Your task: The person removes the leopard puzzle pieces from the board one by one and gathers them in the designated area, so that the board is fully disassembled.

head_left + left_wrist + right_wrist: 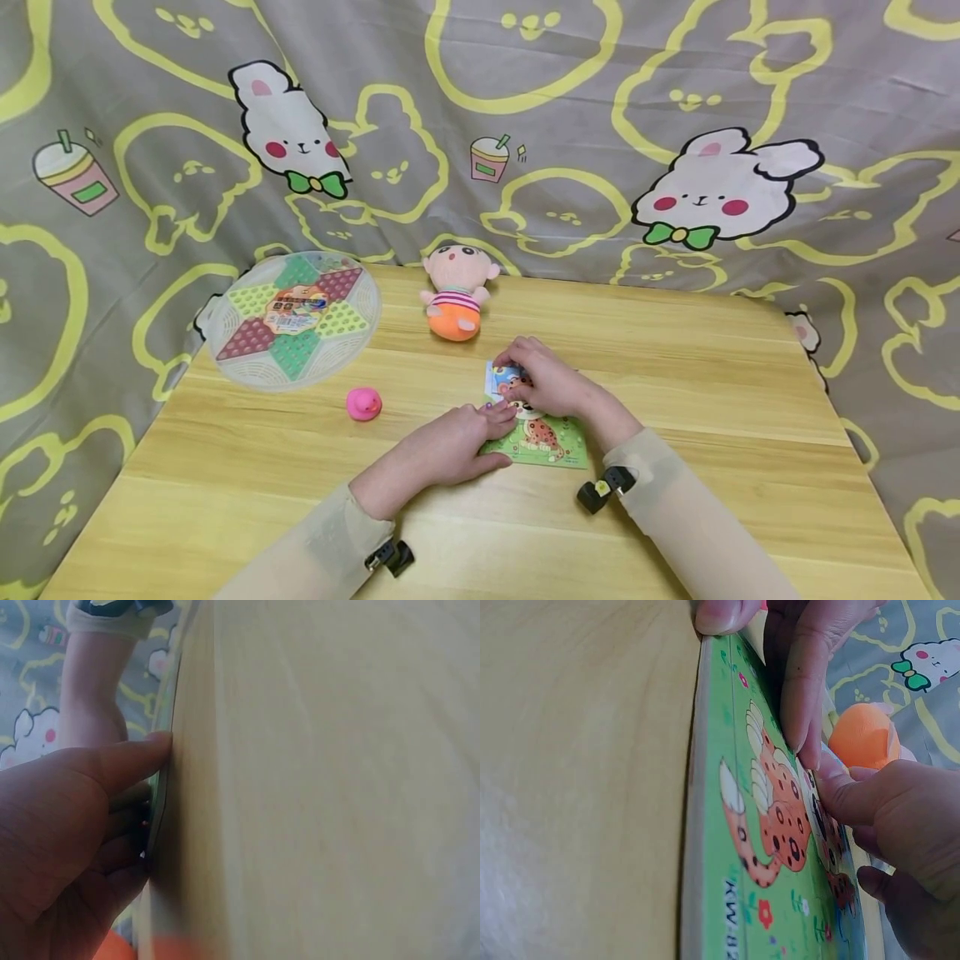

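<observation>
A small jigsaw puzzle (570,446) with a spotted orange leopard on green lies flat on the table; its picture fills much of the right wrist view. My left hand (459,440) rests over the puzzle's left side, fingers stretched onto its surface, thumb by the near edge. At the far part, my right hand (553,382) pinches a puzzle piece (508,377) showing blue and part of the leopard's head. Pale board shows beside that piece at the upper left corner. Both hands cover parts of the picture, and their fingertips are close together.
A pink rubber duck (363,404) sits left of my left hand. Behind the puzzle lies a plush doll (456,300) in orange shorts. A round Chinese checkers board (296,321) occupies the back left. Printed grey cloth (570,242) hangs behind the wooden table (712,467).
</observation>
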Motion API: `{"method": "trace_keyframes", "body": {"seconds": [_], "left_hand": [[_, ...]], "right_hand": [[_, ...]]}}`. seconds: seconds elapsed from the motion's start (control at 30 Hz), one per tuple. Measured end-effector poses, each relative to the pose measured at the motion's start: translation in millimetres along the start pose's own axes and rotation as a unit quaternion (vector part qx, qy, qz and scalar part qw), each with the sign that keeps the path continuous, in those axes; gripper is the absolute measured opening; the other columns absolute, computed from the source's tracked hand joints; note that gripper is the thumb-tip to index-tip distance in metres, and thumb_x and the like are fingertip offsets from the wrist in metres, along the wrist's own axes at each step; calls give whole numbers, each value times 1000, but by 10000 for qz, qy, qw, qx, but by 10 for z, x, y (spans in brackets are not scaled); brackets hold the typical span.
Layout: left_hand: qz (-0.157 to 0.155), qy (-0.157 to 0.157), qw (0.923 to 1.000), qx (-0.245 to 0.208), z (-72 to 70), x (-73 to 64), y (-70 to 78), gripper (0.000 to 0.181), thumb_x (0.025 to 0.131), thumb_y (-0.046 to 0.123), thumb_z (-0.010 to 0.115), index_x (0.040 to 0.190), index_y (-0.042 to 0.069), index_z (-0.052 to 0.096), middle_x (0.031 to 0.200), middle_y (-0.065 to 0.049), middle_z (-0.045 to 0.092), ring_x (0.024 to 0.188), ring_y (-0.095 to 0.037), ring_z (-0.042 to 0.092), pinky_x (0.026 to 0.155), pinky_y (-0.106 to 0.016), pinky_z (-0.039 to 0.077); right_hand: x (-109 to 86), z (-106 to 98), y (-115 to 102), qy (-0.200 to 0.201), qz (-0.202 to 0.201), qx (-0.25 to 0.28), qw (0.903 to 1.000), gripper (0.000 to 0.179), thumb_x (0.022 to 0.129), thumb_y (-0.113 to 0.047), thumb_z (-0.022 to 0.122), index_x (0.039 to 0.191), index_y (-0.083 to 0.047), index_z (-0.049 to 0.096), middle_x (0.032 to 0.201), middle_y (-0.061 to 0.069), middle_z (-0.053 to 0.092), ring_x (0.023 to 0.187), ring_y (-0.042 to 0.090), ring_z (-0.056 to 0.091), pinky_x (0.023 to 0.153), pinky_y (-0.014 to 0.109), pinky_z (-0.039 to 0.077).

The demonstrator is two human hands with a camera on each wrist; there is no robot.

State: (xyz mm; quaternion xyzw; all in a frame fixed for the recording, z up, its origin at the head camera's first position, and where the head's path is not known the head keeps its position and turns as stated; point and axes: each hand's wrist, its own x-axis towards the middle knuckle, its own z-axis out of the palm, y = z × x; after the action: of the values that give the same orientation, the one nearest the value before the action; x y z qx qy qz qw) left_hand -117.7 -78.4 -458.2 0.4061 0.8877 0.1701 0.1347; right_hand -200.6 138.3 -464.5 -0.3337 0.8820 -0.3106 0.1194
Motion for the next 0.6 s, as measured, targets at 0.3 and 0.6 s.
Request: {"method": "trace_keyframes", "body": {"seconds": [0.3, 0.6], "left_hand": [[21, 47, 10000, 0, 14, -9, -10, 60, 105, 41, 67, 153, 7, 56, 160, -6, 46, 148, -22, 43, 120, -44, 39], [-24, 14, 10000, 7, 19, -19, 2, 60, 105, 42, 66, 154, 7, 55, 161, -6, 45, 149, -21, 41, 121, -46, 38]], "right_hand": [[-35, -6, -30, 226, -136, -66, 9996, 41, 93, -14, 83, 130, -7, 68, 123, 1, 59, 119, 20, 54, 108, 44, 48], [-60, -24, -38, 292, -213, -185, 9992, 44, 92, -15, 85, 131, -8, 68, 120, 1, 61, 108, 18, 59, 100, 42, 53]]}}
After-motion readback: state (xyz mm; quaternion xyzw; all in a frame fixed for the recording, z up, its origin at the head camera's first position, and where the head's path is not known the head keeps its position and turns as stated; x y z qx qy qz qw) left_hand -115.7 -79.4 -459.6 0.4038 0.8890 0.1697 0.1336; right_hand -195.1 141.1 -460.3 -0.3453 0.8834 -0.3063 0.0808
